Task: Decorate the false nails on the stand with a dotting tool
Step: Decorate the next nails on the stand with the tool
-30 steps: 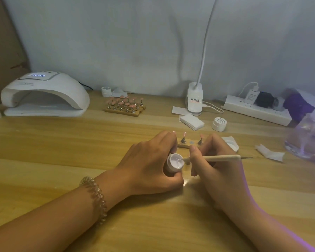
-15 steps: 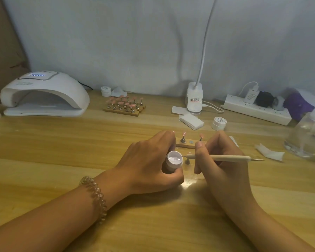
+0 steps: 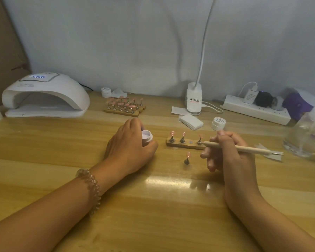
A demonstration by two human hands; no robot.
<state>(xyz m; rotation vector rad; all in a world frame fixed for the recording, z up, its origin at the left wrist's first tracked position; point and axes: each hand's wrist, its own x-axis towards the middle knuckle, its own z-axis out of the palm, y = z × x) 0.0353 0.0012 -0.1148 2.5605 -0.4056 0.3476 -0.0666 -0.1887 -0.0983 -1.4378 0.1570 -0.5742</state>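
Observation:
A small wooden stand [image 3: 185, 144] at the table's middle carries three pink false nails on metal pegs. One more pink nail on its peg [image 3: 187, 158] stands alone on the table in front of the stand. My left hand [image 3: 130, 148] grips a small open white gel pot [image 3: 147, 135], left of the stand. My right hand [image 3: 227, 153] pinches a wooden dotting tool [image 3: 244, 148] lying nearly level, its left end close to the stand's right peg. The tool's tip is too small to make out.
A white nail lamp [image 3: 44, 95] sits far left. A second stand of pink nails [image 3: 125, 106] and a small pot [image 3: 105, 91] stand behind. A lamp base [image 3: 194, 100], wipes [image 3: 191, 121], a lidded pot [image 3: 218, 123], a power strip [image 3: 255, 109] and a clear bottle [image 3: 306, 135] fill the right.
My left hand has carried the gel pot leftward, away from the tool. My right hand has drawn the tool out of the pot and moved right. The stand and lone peg are now uncovered.

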